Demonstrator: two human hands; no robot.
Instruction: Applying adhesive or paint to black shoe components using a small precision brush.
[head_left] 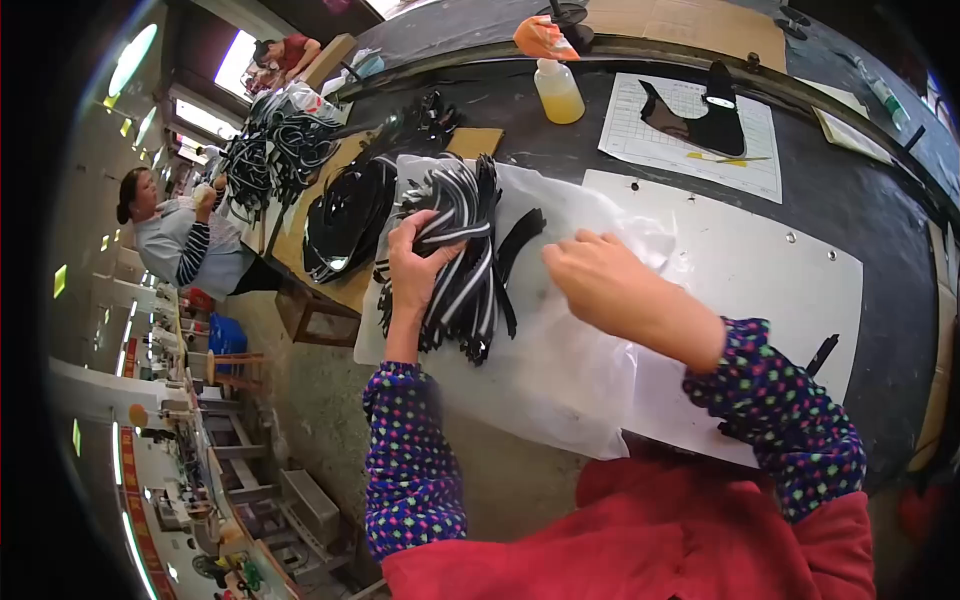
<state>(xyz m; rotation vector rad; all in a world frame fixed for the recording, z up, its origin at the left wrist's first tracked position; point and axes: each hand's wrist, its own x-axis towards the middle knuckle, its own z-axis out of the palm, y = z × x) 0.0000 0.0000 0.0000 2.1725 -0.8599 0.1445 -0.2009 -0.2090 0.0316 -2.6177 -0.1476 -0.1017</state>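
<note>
- While I watch through the head camera, my left hand (422, 262) is curled shut around a bundle of black-and-white striped straps (462, 262), just left of centre.
- My right hand (598, 280) sits at centre with its fingers bent loosely downward onto a crinkled clear plastic bag (560, 370); I cannot tell if it pinches the film.
- The bundle lies on that bag, touching my left palm; the straps are too many and too tangled to count.
- One white sheet (760, 290) lies under the bag, spreading toward 3 o'clock on the dark worktable (870, 200).
- At 12 o'clock stands one small squeeze bottle (558, 92) of yellowish liquid, with an orange pouch (541, 38) just behind it.
- At 1 o'clock, one gridded paper form (640, 120) carries a black shaped piece (705, 122).
- At 10 o'clock, a second heap of black straps (345, 215) rests on brown cardboard (300, 250).
- Farther toward 10 o'clock, two other people (185, 235) work beside another dark pile (268, 150).
</note>
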